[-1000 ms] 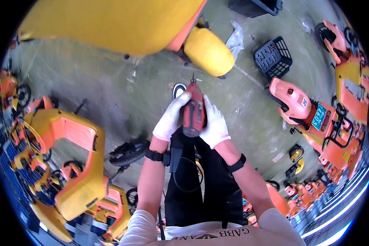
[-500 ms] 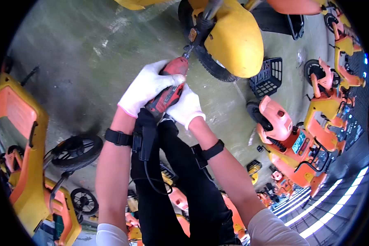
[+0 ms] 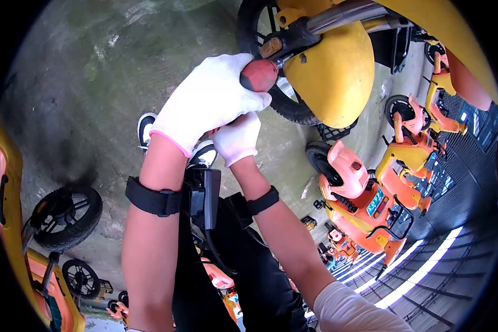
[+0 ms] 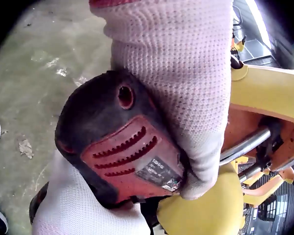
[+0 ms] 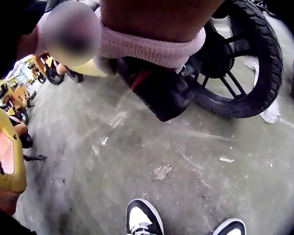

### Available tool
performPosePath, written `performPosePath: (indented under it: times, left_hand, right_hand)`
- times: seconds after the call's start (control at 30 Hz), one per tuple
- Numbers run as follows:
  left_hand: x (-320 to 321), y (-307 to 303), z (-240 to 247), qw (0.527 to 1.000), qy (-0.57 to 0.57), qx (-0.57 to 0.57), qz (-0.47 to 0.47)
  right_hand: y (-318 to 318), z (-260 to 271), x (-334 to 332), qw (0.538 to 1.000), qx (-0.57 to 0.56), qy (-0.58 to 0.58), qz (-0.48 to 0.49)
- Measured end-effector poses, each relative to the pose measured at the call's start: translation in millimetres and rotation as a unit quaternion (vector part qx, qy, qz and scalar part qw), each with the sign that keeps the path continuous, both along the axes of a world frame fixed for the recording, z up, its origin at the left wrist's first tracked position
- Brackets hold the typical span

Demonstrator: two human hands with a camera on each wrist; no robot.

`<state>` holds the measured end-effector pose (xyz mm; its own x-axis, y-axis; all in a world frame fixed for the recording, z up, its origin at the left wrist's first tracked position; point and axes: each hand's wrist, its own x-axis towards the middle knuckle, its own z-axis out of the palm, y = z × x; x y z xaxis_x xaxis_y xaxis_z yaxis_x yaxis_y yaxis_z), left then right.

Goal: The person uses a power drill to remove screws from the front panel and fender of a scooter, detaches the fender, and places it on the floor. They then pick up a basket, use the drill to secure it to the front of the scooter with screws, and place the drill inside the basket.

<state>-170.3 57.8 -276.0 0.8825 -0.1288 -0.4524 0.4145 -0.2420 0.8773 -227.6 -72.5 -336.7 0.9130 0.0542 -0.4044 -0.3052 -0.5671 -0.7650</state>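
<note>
In the head view a red and black cordless impact driver (image 3: 259,76) points its bit at the fork end beside the yellow front fender (image 3: 332,74) of a scooter. My white-gloved left hand (image 3: 207,99) wraps the driver's body, thumb along its side. Lower down, my gloved right hand (image 3: 239,139) grips the handle, mostly hidden behind the left. The left wrist view shows the vented rear housing (image 4: 125,152) between both gloves. A dark battery base (image 5: 161,98) sticks out under the right glove in the right wrist view. An orange reflector (image 3: 271,48) sits close to the bit.
The scooter's spoked front wheel (image 3: 252,30) stands behind the fender, with the shiny fork tube (image 3: 343,16) above. A black crate (image 3: 337,131) lies beyond the fender. Parked scooters (image 3: 365,193) line the right; a loose wheel (image 3: 66,218) is at the left.
The driver, in both hands, has moved forward and right to the scooter's fork and fender. My view has swung; the left hand has shifted over the driver's body and now covers more of it.
</note>
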Motion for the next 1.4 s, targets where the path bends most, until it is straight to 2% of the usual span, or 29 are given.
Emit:
performPosePath:
  times: [0.07, 0.1, 0.3, 0.37, 0.47, 0.53, 0.67, 0.73, 0.8, 0.87, 0.93, 0.97, 1.07, 1.17, 1.27, 1.33, 1.4]
  left_hand:
    - [5, -5, -3, 1.000, -0.027, 0.011, 0.004]
    - [7, -6, -3, 1.000, -0.017, 0.002, -0.013]
    - [14, -11, -2, 0.999, 0.008, -0.009, -0.032]
    - [14, -13, -5, 0.999, -0.033, 0.014, -0.024]
    - [17, -10, 3, 0.999, -0.016, -0.002, -0.037]
    - [19, -9, 3, 0.999, -0.019, 0.004, -0.045]
    - [22, -8, 5, 0.998, -0.012, 0.012, -0.058]
    - [23, -7, 5, 0.997, -0.024, 0.019, -0.066]
    - [26, -4, 4, 0.996, -0.035, 0.027, -0.075]
    - [33, 3, 3, 0.995, -0.009, -0.019, -0.097]
    - [39, 6, 4, 0.993, 0.018, -0.025, -0.115]
    - [39, 7, 1, 0.992, 0.014, -0.045, -0.116]
    - [35, 8, -5, 0.990, -0.008, -0.091, -0.109]
    - [31, 4, -1, 0.990, 0.029, -0.109, -0.086]
    - [28, -2, 4, 0.994, 0.015, -0.086, -0.070]
    - [28, -7, 8, 0.998, -0.012, -0.005, -0.063]
    - [27, -10, 8, 0.998, -0.020, 0.020, -0.062]
  right_hand:
    - [-6, -6, -2, 0.999, -0.036, -0.005, -0.013]
    - [-9, -4, 0, 0.997, -0.072, -0.021, 0.024]
    - [-8, 8, 5, 0.998, -0.056, -0.012, 0.013]
    - [-9, 5, 6, 0.998, -0.053, -0.012, 0.012]
    - [-8, 0, 3, 0.996, -0.073, -0.034, 0.039]
    - [-7, -2, 2, 0.999, -0.014, 0.000, -0.030]
    - [-4, 4, 4, 1.000, 0.001, -0.002, -0.016]
    - [1, 7, 4, 0.998, 0.034, -0.016, -0.043]
    - [5, 7, 4, 0.999, 0.003, 0.001, -0.048]
    - [8, 10, 5, 0.998, -0.028, 0.019, -0.054]
    - [20, 28, 11, 0.989, -0.097, 0.025, -0.110]
    - [22, 38, 16, 0.986, -0.112, 0.062, -0.111]
    - [18, 39, 11, 0.990, -0.080, 0.004, -0.114]
    - [7, 41, 10, 0.992, -0.090, 0.025, -0.086]
    - [-5, 24, 2, 0.992, -0.089, 0.053, -0.074]
    - [-4, 17, 5, 0.995, -0.071, 0.027, -0.067]
    - [-6, 20, 3, 0.997, -0.068, -0.001, -0.048]
